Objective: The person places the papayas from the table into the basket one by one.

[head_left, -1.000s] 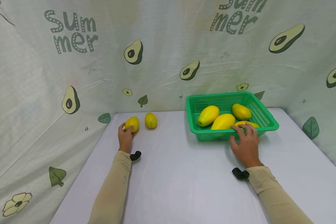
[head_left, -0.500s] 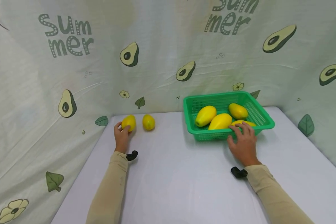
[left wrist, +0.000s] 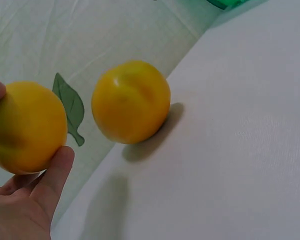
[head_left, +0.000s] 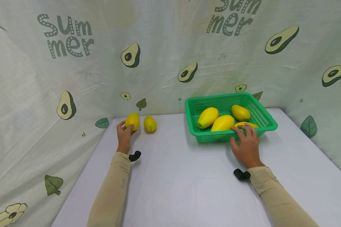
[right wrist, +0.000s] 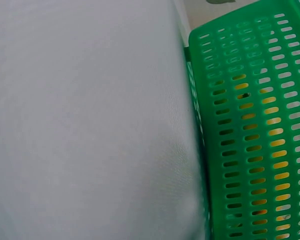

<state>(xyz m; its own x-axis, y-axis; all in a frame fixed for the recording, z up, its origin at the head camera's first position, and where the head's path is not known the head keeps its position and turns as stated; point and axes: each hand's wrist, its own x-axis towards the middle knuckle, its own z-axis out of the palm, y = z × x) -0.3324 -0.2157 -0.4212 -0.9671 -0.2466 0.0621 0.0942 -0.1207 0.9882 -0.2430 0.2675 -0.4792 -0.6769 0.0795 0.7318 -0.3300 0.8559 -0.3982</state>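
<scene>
My left hand (head_left: 124,135) pinches a yellow mango (head_left: 133,121) between thumb and fingers at the far left of the table. In the left wrist view the held mango (left wrist: 30,127) is raised, with a shadow on the white tabletop. A second mango (head_left: 150,124) rests on the table just right of it. My right hand (head_left: 246,147) is at the front of a green plastic basket (head_left: 199,138), its fingers bent over the rim and the thumb at the outer wall. The right wrist view shows the basket's slotted side but no hand.
Inside the basket lie several mangoes (head_left: 223,123), one partly hidden behind the right fingers. A cloth backdrop (head_left: 159,56) printed with avocados stands along the table's back edge. Black wrist-camera mounts (head_left: 134,155) stick out beside both cuffs.
My left hand has gripped the mango and lifted it slightly up from the tabletop. The right hand stays at the basket rim. The whole head view has shifted slightly.
</scene>
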